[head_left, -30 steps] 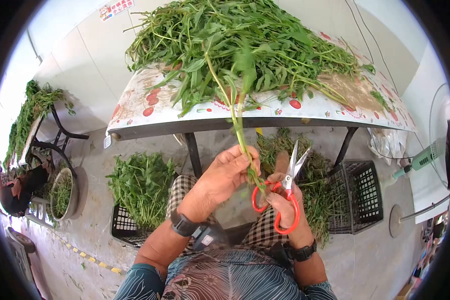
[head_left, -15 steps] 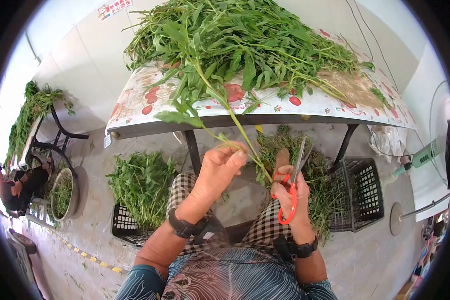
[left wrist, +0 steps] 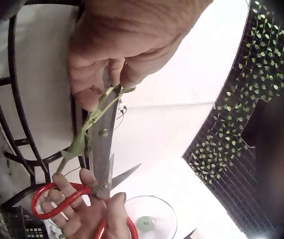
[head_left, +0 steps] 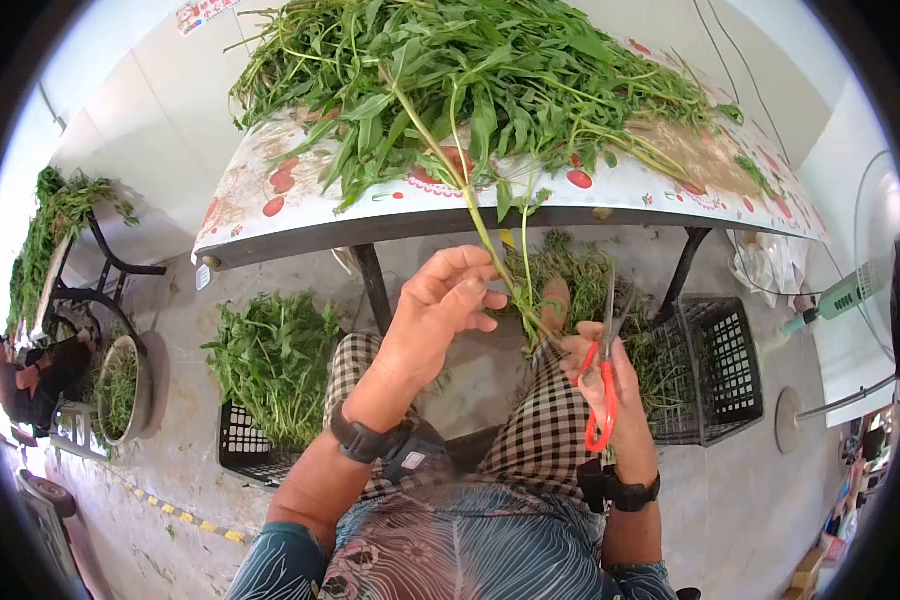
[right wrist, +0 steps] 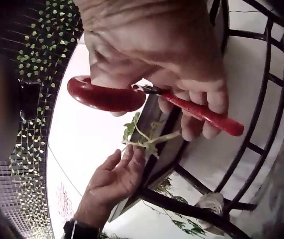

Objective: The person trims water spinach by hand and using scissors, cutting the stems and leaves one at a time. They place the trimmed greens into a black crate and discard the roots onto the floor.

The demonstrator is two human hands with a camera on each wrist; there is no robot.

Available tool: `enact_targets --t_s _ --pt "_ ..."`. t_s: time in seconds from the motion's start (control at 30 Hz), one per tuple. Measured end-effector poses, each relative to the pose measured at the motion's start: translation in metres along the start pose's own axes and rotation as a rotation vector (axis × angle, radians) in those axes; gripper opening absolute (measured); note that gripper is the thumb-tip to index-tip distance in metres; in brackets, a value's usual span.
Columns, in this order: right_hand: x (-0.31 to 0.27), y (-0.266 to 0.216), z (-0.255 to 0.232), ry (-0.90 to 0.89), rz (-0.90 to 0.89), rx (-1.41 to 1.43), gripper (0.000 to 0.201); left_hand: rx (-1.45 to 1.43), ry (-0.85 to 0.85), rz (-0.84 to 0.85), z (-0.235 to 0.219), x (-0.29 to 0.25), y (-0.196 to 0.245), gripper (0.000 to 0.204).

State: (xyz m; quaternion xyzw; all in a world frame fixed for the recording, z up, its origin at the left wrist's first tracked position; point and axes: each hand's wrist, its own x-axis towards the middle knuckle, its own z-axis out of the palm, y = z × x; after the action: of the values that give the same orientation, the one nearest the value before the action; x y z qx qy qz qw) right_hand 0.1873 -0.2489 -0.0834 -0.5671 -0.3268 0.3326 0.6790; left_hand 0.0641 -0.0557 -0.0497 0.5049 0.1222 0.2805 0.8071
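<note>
In the head view my left hand (head_left: 448, 300) is beside a long green plant stem (head_left: 480, 215), its fingers loose and fingertips right at the stem. The stem's tip reaches up over the table, and a thin side shoot (head_left: 527, 245) rises near its base. My right hand (head_left: 610, 365) holds red-handled scissors (head_left: 602, 395), blades pointing up and apart. Its fingertips also grip the stem's lower end, as the left wrist view shows with the stem (left wrist: 93, 119) running down to them. In the right wrist view the red handle (right wrist: 201, 112) crosses the fingers, and the left hand (right wrist: 114, 181) looks spread.
A heap of leafy stems (head_left: 490, 90) covers much of the table (head_left: 270, 225) ahead. Below stand a black crate with greens (head_left: 255, 445) at left and another black crate (head_left: 725, 370) at right. More cuttings lie under the table. A fan stands at far right.
My left hand has let its grip on the stem loosen, and its fingers have spread. The right hand with the scissors has moved right, its fingertips now at the stem's lower end.
</note>
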Motion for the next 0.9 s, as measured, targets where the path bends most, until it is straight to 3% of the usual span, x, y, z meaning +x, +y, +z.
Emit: enact_targets --t_s 0.13,0.23,0.33,0.63,0.73,0.83,0.9 --pt "-0.005 0.001 0.007 0.049 0.093 0.136 0.047 0.038 -0.026 -0.036 -0.005 0.001 -0.003 0.024" --pt "0.0 0.01 0.005 0.076 0.148 0.085 0.054 -0.003 -0.023 -0.062 -0.008 0.001 -0.006 0.025" --pt "0.0 0.011 0.003 0.053 0.023 0.151 0.04 0.027 -0.053 -0.058 -0.009 0.001 -0.009 0.027" --pt "-0.008 0.014 0.006 -0.031 0.088 -0.106 0.06 0.155 -0.186 -0.158 0.007 0.002 -0.009 0.023" --pt "-0.011 0.011 0.01 -0.058 0.093 -0.044 0.063 0.206 -0.19 -0.16 0.003 0.002 -0.011 0.024" --pt "-0.013 0.014 0.005 -0.107 0.123 -0.006 0.046 0.22 -0.221 -0.191 0.004 0.002 -0.005 0.028" --pt "-0.014 0.012 0.007 -0.086 0.201 0.067 0.046 0.264 -0.248 -0.203 0.008 0.001 0.002 0.031"
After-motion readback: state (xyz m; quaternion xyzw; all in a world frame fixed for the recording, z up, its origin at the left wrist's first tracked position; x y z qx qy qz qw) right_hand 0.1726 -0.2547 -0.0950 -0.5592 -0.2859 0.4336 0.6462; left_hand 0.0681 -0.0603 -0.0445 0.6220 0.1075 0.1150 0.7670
